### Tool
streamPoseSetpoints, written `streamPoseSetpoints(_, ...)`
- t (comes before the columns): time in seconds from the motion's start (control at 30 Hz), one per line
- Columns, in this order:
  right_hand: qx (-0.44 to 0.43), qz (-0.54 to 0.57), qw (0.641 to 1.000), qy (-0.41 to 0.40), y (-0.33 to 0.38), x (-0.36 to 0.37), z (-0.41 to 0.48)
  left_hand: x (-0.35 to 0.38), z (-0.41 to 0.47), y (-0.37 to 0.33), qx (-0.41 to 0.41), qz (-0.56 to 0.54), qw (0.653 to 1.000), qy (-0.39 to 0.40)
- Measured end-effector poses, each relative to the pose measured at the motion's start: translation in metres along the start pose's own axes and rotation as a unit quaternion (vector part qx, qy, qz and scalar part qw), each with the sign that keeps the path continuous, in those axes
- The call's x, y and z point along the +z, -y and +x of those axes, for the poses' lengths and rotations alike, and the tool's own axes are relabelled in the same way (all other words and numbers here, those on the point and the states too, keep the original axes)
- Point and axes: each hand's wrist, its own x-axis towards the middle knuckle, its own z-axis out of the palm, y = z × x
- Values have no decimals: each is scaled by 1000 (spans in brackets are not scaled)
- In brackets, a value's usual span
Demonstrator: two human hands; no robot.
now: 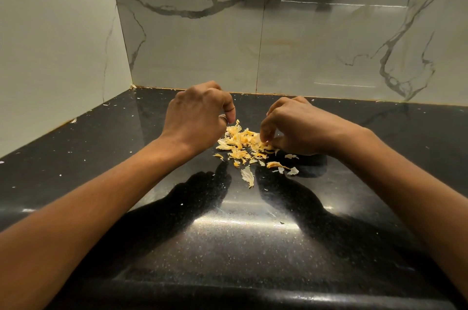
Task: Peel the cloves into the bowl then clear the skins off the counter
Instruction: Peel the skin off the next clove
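Toward the back edge of the counter (253,246), midway along it, we curl our left hand (195,117) beside the heaped skins (240,141), and we cannot tell if it holds any. Our right hand (293,127) pinches into the heap. A hasty sweep could scatter or miss the loose flakes (292,170) nearer us. We see no bowl and no readable writing.

warm overhead light | counter (76,170) glare | hard shadows | edges bowed

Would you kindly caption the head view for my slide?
Left hand hovers beside, right hand pinches, a pile of garlic skins on the black counter.
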Motion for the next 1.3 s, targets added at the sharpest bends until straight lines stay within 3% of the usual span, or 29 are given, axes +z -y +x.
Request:
streamPoseSetpoints(0.3, 17, 30, 999, 7, 4, 4, 1, -1, -2, -3, -6, -12, 1000, 5)
streamPoseSetpoints(0.57, 25, 76, 996, -43, 7, -7, 1, -2, 0, -3, -7, -32, 999, 13)
streamPoseSetpoints(0.8, 30, 49, 998, -14, 8, 2, 1, -2, -1, -4, -4, -32, 999, 33)
streamPoseSetpoints(1.0, 5, 95, 992, -79, 21, 11, 8, -2, -1, -5, -4, -26, 999, 32)
streamPoseSetpoints(1.3, -11, 107, 993, -47, 27, 21, 11, -3, -2, -6, -10, -24, 999, 37)
